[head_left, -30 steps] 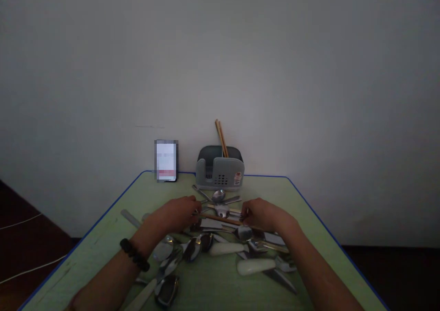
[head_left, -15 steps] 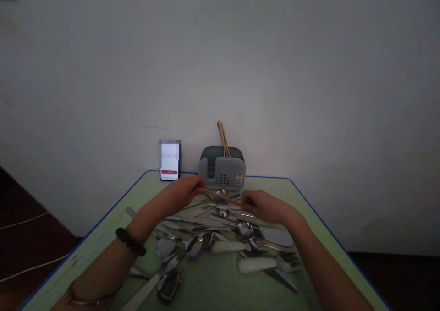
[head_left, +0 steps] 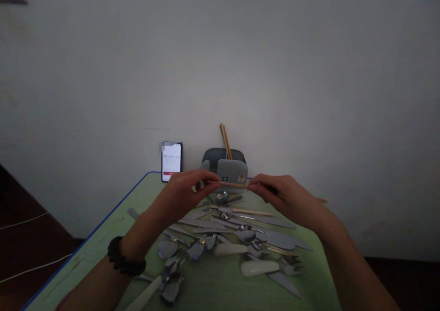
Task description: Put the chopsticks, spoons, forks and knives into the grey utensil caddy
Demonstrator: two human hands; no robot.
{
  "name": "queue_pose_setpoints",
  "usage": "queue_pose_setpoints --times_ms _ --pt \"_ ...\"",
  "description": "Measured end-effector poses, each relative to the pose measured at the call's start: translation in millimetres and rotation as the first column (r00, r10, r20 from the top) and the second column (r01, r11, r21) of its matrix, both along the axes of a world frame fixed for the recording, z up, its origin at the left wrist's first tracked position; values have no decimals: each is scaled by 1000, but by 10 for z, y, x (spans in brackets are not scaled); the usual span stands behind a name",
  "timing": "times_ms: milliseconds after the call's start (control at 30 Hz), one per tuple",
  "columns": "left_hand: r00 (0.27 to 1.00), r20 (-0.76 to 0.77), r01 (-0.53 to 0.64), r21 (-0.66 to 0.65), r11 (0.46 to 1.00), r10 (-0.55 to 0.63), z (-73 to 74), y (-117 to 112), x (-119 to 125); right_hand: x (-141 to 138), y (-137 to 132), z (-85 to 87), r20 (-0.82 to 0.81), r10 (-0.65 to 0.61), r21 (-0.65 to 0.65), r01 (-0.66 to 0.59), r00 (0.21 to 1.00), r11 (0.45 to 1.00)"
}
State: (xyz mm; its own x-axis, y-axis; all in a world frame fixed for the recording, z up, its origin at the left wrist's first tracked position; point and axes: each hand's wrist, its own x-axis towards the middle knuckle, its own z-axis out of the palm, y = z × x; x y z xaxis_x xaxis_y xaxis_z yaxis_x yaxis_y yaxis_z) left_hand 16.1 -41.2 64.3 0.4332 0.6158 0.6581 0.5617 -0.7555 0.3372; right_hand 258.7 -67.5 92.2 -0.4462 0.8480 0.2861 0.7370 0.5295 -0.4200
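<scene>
The left hand (head_left: 187, 188) and right hand (head_left: 283, 195) pinch a wooden chopstick (head_left: 234, 185) between them, roughly level above scattered spoons (head_left: 246, 233) and knives (head_left: 277, 239), in front of the grey utensil holder (head_left: 232, 169).

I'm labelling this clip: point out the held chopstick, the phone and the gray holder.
Held chopstick (head_left: 233, 185), head view: middle of its exposed stretch.
Phone (head_left: 171, 165), head view: middle of the screen.
Holder (head_left: 231, 168), head view: front wall.
</scene>
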Motion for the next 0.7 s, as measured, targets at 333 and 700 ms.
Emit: queue_pose_setpoints --times_ms 333,700 --pt "987 97 106 214 971 -129 13 -61 74 -93 -120 67 51 5 7 -5 999 1000" --pt "993 97 45 232 972 -69 48 -109 115 -177 -169 58 81 -13 176 -2 997 984"
